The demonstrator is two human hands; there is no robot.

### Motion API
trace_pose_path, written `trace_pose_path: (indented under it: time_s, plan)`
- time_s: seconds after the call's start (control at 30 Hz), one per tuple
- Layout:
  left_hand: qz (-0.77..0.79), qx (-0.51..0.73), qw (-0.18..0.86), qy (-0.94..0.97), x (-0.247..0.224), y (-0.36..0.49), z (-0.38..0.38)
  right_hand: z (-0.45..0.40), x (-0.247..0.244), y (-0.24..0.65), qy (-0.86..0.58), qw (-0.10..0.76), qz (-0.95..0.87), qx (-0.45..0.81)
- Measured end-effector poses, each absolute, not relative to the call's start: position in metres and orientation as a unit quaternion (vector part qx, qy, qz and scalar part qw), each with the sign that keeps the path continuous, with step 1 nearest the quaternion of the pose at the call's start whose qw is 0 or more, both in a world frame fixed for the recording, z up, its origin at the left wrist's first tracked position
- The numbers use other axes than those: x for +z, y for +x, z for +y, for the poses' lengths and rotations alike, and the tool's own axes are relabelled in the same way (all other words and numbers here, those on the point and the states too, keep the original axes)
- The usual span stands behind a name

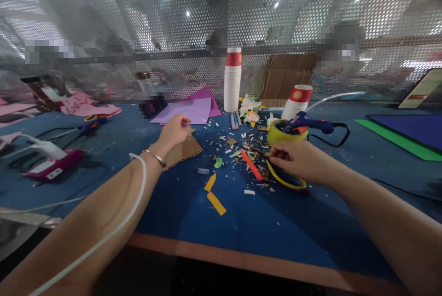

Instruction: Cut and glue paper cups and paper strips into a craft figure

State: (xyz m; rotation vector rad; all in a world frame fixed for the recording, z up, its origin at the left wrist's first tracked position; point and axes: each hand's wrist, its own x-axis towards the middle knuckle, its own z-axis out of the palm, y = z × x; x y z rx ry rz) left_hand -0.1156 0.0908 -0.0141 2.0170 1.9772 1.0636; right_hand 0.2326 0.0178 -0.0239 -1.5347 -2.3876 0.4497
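My left hand (175, 129) is over a brown piece of cardboard (188, 151), its fingers curled together. Whatever is between those fingertips, if anything, is too small to make out. On the right, my right hand (293, 160) is closed at the yellow-handled scissors (285, 182), fingers pinched near where handle and dark blades meet. Part of the scissors is hidden under the hand. An orange-red strip (251, 165) lies just left of them. Two yellow-orange paper pieces (217, 203) and a small clear piece (203, 171) lie between my hands.
Paper scraps litter the middle. Behind stand a tall stack of paper cups (231, 84), a shorter cup stack (297, 100) and purple paper (186, 111). A blue glue gun (312, 124) rests on a yellow tape roll (286, 136). At left is a power strip (55, 167).
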Motion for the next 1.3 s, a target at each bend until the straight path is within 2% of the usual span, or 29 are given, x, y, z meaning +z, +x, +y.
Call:
trace_pose_path:
  time_s: [0.17, 0.6, 0.87, 1.3]
  plan:
    - [0.666, 0.325, 0.071, 0.668, -0.008, -0.085, 0.131, 0.016, -0.022, 0.231, -0.528, 0.126, -0.827, 0.148]
    - [0.593, 0.476, 0.045, 0.648, 0.068, 0.032, 0.244, 0.016, -0.017, 0.220, -0.561, 0.086, -0.809, 0.151]
    - [0.575, 0.482, 0.112, 0.652, 0.077, 0.025, 0.296, 0.018, -0.019, 0.220, -0.575, 0.080, -0.796, 0.172]
    - [0.534, 0.537, 0.127, 0.641, 0.082, 0.020, 0.314, 0.019, -0.020, 0.218, -0.575, 0.083, -0.796, 0.171]
